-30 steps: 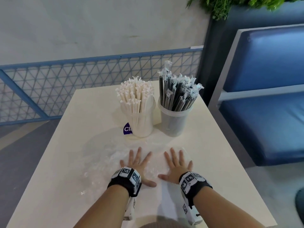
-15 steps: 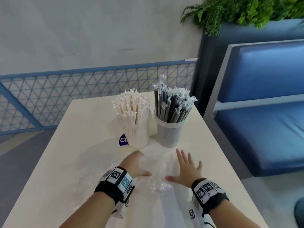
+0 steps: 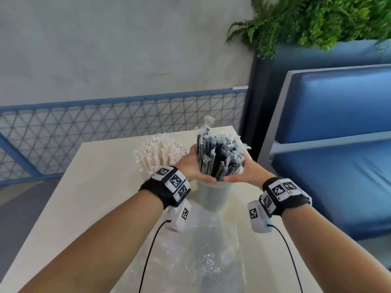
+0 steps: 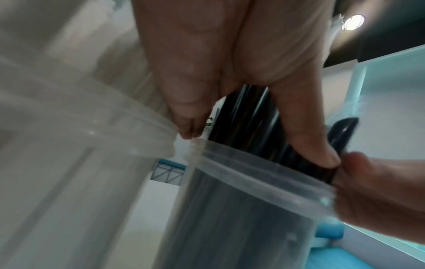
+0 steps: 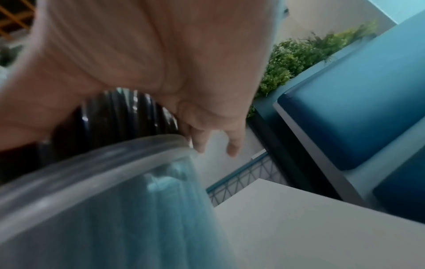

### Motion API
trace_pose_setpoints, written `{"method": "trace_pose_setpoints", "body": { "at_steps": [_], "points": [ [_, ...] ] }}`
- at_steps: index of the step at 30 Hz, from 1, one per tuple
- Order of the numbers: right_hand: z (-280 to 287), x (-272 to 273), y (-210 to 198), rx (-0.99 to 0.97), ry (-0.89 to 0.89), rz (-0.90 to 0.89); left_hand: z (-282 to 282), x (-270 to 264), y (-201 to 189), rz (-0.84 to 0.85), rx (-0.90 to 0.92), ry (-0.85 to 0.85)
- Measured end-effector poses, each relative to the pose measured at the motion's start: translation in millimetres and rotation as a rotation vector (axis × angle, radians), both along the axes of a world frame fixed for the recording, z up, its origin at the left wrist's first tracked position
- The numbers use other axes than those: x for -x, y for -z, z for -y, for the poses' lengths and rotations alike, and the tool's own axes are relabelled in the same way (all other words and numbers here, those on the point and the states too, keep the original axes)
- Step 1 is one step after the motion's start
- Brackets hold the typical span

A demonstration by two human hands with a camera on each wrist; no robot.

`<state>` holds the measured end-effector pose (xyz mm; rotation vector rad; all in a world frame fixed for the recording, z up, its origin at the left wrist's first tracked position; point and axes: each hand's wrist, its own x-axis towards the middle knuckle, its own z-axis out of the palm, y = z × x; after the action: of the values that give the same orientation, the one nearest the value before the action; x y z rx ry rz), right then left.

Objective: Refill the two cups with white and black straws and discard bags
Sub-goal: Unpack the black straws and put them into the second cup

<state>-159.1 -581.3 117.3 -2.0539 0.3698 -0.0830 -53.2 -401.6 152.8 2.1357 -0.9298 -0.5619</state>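
A bundle of wrapped black straws (image 3: 218, 157) stands in a clear cup (image 3: 213, 197) at the far middle of the table. My left hand (image 3: 191, 166) curls round the bundle from the left and my right hand (image 3: 245, 172) from the right. Both grip just above the cup's rim, and the thumbs nearly meet at the front. The left wrist view shows my fingers (image 4: 195, 109) on the black straws (image 4: 243, 123) above the cup rim (image 4: 253, 169). White wrapped straws (image 3: 160, 153) fill the neighbouring cup to the left, whose body my left wrist hides. Crumpled clear bags (image 3: 203, 250) lie on the table between my forearms.
The cream table (image 3: 95, 197) ends on the right beside a blue upholstered bench (image 3: 328, 166). A blue mesh railing (image 3: 105, 127) runs behind the table's far edge. A planter with green foliage (image 3: 317, 17) stands behind the bench.
Both hands lifted off the clear bags, where they lay flat, and moved forward to close round the black straws. The head view has tilted upward.
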Motion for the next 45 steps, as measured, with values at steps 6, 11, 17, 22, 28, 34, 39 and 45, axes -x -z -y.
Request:
{"method": "trace_pose_setpoints", "body": {
  "at_steps": [6,11,17,22,28,34,39,45],
  "points": [
    [-8.9,-17.4,-2.0,0.105,0.024,0.031,21.5,-13.4,18.8,-0.1,0.044,0.032],
    [-22.6,-17.4,-16.4,0.045,0.129,0.293,26.1,-12.4,27.0,-0.18,0.294,-0.123],
    [-28.7,-19.0,-44.8,0.011,0.158,0.541,26.3,-4.7,4.0,-0.218,0.599,-0.194],
    [-23.7,-15.7,-42.1,0.085,0.102,0.504,16.7,2.8,-8.4,-0.019,0.608,-0.128],
    [-30.0,-16.3,-29.0,0.358,0.078,0.443,14.7,3.0,-16.2,0.313,0.197,0.115],
    [-32.6,-11.7,-23.1,0.191,0.029,0.346,14.2,4.4,11.0,0.211,0.187,0.054],
    [-20.2,-6.5,-12.6,-0.23,0.025,0.153,11.4,5.2,26.8,-0.089,0.369,-0.139],
    [-31.1,-16.0,-18.7,-0.134,0.075,0.28,16.7,2.4,19.6,-0.131,0.475,-0.207]
  ]
}}
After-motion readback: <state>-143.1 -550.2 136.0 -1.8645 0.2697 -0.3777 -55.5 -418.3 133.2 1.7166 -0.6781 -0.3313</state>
